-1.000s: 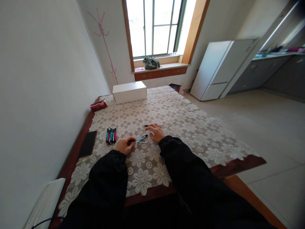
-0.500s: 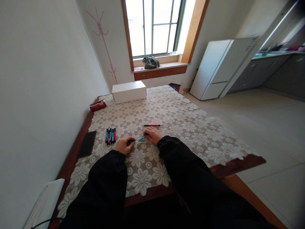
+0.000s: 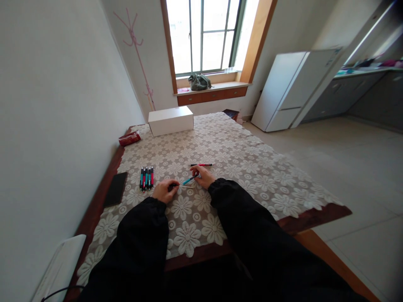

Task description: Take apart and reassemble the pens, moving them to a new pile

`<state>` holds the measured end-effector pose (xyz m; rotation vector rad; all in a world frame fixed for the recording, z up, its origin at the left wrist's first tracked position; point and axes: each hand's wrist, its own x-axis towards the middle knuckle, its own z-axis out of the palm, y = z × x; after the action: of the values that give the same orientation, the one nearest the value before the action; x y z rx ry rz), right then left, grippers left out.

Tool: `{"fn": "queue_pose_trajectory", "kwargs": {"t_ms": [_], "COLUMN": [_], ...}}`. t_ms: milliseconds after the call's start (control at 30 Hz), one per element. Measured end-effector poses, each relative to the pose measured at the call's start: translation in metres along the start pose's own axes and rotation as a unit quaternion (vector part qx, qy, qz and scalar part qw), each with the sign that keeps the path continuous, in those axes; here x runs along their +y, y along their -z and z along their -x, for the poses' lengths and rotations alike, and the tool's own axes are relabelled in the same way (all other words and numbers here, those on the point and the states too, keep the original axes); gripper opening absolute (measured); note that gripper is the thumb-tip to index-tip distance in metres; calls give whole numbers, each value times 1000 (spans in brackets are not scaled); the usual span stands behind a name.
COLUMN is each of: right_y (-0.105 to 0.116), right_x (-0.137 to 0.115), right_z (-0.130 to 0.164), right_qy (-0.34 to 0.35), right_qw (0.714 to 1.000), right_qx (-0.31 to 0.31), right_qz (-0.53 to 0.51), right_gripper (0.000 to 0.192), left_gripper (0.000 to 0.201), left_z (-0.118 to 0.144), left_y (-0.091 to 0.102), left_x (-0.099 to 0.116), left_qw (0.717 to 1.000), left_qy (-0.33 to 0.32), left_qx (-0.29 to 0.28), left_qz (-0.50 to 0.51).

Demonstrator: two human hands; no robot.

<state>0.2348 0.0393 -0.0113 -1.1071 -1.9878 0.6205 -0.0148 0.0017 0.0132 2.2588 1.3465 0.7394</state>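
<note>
My left hand [image 3: 163, 191] pinches a short black pen part [image 3: 173, 185] low over the tablecloth. From its tip a thin whitish rod like a pen refill [image 3: 186, 186] points right. Opposite it, my right hand [image 3: 204, 178] has its fingers closed on a teal and black pen barrel [image 3: 189, 180], tilted with its teal end down toward the left fingers. Whether barrel and black part touch, I cannot tell. Just beyond the right fingers lies a red and black pen [image 3: 202, 165]. Left of my hands, several teal, red and black pens [image 3: 146, 178] lie side by side.
A dark flat phone-like slab [image 3: 116, 188] rests at the table's left side. Farther back are a red packet [image 3: 129, 138] and a white box [image 3: 171, 121]. The flowered lace cloth [image 3: 252, 184] covers the table, whose right edge borders the floor.
The right fingers have shifted slightly along the pen barrel, and more of its black section shows. My left hand and the pens on the table stay in place.
</note>
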Motion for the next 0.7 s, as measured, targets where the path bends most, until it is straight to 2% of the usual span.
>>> {"fn": "queue_pose_trajectory", "kwargs": {"t_ms": [700], "right_y": [0], "right_x": [-3], "right_z": [0], "right_qy": [6], "right_qw": [1000], "right_qx": [-3], "right_qz": [15], "right_gripper": [48], "left_gripper": [17], "left_z": [0], "left_y": [0], "left_x": [-3], "left_qw": [1000], "left_qy": [1], "left_qx": [-4], "left_qz": [-3]}}
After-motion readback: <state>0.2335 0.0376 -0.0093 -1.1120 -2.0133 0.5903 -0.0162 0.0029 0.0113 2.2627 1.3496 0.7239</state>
